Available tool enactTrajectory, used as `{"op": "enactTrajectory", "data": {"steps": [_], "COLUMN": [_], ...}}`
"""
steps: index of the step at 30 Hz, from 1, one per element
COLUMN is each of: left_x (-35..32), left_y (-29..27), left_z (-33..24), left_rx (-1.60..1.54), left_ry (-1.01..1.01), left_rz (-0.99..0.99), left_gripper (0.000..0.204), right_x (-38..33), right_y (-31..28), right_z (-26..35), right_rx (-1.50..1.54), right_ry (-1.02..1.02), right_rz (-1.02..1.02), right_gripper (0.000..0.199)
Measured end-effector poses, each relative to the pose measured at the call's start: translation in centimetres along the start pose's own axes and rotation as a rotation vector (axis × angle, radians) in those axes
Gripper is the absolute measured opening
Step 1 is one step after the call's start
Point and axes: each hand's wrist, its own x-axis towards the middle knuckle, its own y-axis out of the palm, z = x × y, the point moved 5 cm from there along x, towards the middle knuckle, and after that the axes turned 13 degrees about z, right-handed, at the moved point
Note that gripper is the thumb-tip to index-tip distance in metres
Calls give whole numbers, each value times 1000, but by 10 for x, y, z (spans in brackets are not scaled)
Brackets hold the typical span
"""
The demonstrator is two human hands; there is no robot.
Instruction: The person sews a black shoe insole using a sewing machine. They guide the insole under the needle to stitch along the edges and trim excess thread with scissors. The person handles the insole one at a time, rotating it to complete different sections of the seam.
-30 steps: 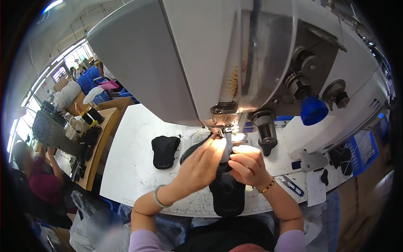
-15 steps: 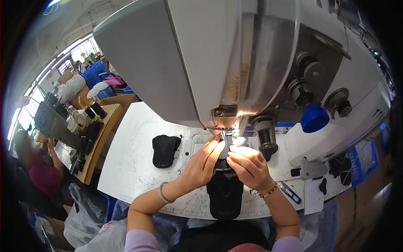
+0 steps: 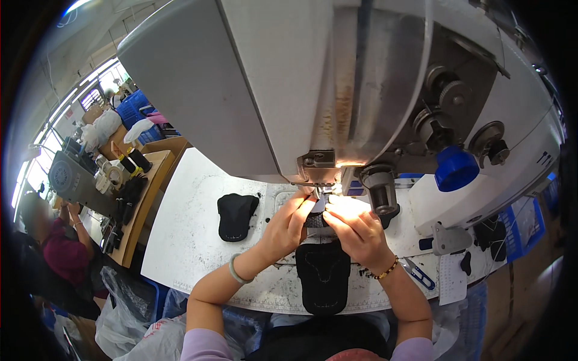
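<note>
Under the needle area of a sewing machine [image 3: 318, 174], a small grey fabric piece [image 3: 315, 221] with a textured surface lies in the bright lamp light. My left hand [image 3: 285, 224] pinches its left side, fingertips close to the presser foot. From the right, my right hand [image 3: 360, 233] grips the same piece with thumb and fingers; glare washes out its fingertips. The fingers hide much of the grey piece. A black shaped fabric pad [image 3: 324, 278] lies nearer to me, between my forearms. Another black pad [image 3: 236, 216] rests on the white table left of my left hand.
Blue-handled thread snips [image 3: 419, 274] lie right of my right wrist, beside a white paper strip [image 3: 452, 280]. A blue knob [image 3: 456, 168] juts from the machine head. Lint dots the white tabletop [image 3: 186, 240]. At far left, a person [image 3: 65, 249] sits by another machine.
My hands have shifted slightly away from me with the grey piece, toward the presser foot. A gap now shows between the grey piece and the near black pad. My view has shifted slightly.
</note>
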Motion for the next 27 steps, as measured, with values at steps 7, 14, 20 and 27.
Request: {"op": "enactTrajectory", "data": {"steps": [7, 14, 20, 27], "left_x": [3, 3, 2, 17], "left_y": [-3, -2, -14, -37], "left_z": [12, 25, 25, -2], "left_rx": [-123, -307, -80, 160], "left_ry": [-65, -105, 45, 105], "left_rz": [-81, -171, -101, 168], "left_gripper": [41, 28, 36, 40], "right_x": [-2, 0, 0, 1], "right_y": [7, 9, 5, 2], "right_z": [-2, -1, -6, -14], "right_rx": [-49, -107, -64, 52], "right_ry": [85, 159, 170, 180], "right_rz": [27, -91, -94, -77], "right_gripper": [24, 34, 26, 25]}}
